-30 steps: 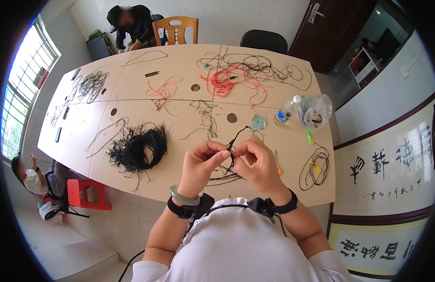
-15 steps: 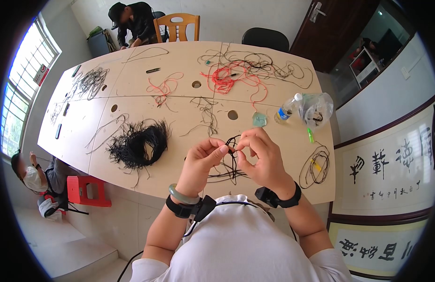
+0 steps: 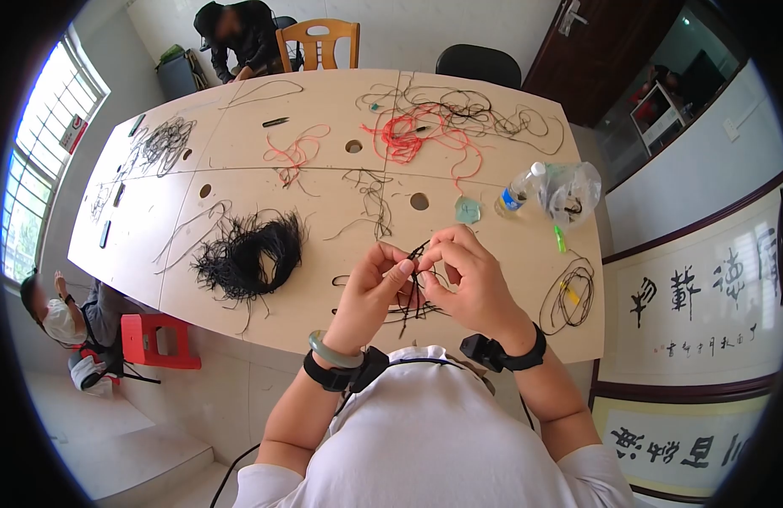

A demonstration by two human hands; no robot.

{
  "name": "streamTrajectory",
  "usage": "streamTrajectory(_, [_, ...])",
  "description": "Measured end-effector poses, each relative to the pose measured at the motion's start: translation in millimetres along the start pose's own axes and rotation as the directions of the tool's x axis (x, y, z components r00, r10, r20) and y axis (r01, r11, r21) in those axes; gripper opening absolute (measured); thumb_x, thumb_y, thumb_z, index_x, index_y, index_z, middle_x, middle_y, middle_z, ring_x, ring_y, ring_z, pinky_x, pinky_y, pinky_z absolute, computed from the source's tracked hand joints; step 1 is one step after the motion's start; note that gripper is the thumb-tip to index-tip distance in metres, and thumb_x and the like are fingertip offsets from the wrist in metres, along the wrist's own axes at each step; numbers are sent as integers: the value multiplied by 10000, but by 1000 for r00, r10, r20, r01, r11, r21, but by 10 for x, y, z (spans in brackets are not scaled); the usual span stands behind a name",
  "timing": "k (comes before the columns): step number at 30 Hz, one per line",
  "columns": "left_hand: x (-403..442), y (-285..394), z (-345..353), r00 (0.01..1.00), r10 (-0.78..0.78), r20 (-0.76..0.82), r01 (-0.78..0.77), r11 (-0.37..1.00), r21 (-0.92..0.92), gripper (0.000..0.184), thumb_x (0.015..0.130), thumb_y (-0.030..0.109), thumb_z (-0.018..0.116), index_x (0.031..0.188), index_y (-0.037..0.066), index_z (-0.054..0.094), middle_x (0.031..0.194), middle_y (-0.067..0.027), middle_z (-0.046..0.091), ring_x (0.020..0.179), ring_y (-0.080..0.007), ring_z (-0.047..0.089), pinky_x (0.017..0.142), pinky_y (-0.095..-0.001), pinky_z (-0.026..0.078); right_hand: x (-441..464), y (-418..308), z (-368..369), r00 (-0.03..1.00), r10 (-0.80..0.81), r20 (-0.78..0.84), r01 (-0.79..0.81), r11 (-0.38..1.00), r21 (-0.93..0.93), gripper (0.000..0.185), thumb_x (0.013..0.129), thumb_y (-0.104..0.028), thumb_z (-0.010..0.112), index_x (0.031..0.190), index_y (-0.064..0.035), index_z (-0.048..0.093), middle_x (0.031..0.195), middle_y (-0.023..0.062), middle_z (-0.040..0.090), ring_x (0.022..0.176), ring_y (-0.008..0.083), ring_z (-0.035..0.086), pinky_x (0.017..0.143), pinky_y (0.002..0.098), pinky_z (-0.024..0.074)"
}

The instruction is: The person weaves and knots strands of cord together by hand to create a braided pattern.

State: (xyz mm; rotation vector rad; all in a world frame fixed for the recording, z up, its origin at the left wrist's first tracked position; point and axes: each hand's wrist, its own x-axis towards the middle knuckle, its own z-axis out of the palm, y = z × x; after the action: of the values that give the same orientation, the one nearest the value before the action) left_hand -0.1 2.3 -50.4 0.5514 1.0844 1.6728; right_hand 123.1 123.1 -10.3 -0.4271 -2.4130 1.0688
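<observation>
Just below the frame's centre, black cord (image 3: 414,293) was pinched by the left hand (image 3: 370,288) and the right hand (image 3: 465,273), held close together over the tabletop (image 3: 324,199); a bundle of black strands (image 3: 226,264) was seen left of centre.

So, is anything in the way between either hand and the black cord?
Nothing visible. The left hand pinches the black cord and the right hand is up against it; the strand bundle and the bottle are off to the sides.
</observation>
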Motion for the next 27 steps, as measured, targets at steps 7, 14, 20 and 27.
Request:
streamTrajectory(7, [8, -35, 7, 997, 37, -61, -28, 989, 145, 158, 934, 172, 561, 958, 19, 531, 860, 2, 575, 777, -41, 549, 664, -191, 467, 1, 61, -43, 984, -163, -67, 157, 984, -88, 111, 733, -54, 646, 815, -73, 574, 921, 33, 536, 618, 155, 538, 548, 274, 443])
streamTrajectory(14, [2, 22, -28, 994, 51, -100, -31, 982, 187, 156, 913, 161, 599, 920, 9, 566, 821, 22, 577, 733, -24, 494, 650, -152, 388, 20, 151, -139, 987, 94, 127, -135, 921, 365, 62, 771, -48, 612, 797, -49, 556, 975, -7, 540, 618, 42, 410, 552, 195, 367])
streamTrajectory(20, [4, -2, -48, 962, 231, -143, -189, 947, 258, 160, 909, 160, 604, 936, 6, 567, 828, 16, 584, 746, -28, 496, 667, -163, 395, 22, 153, -142, 970, 145, 197, -243, 671, 701, 40, 811, -58, 589, 809, -32, 558, 945, -9, 533, 651, 22, 397, 573, 175, 348])
streamTrajectory(27, [-55, 110, 28, 997, 72, -2, -72, 997, 5, 119, 911, 133, 592, 953, 24, 572, 884, -22, 623, 807, -60, 545, 754, -211, 449, 122, 83, -56, 993, 59, -103, -32, 970, 240, 48, 838, -90, 633, 842, -54, 602, 888, -1, 524, 621, 57, 412, 541, 199, 353])
